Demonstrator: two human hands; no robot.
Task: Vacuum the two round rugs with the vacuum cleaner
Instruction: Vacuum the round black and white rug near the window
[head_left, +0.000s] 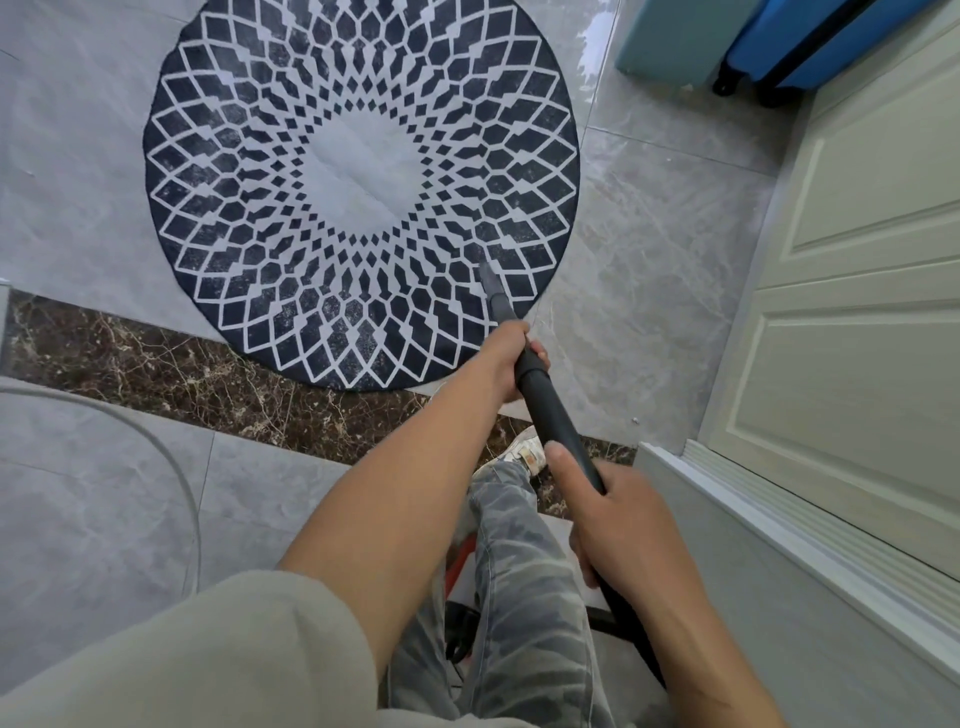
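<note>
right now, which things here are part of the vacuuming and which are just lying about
For the job: round rug, vacuum wand, left hand and right hand gripping it.
Just lying about: blue suitcase, teal box, white door.

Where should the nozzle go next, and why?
Probably push the wand forward, sliding the nozzle toward the pale centre of the rug. The left hand and right hand grip it; the nozzle sits near the lower-right edge, so most lies ahead.
</note>
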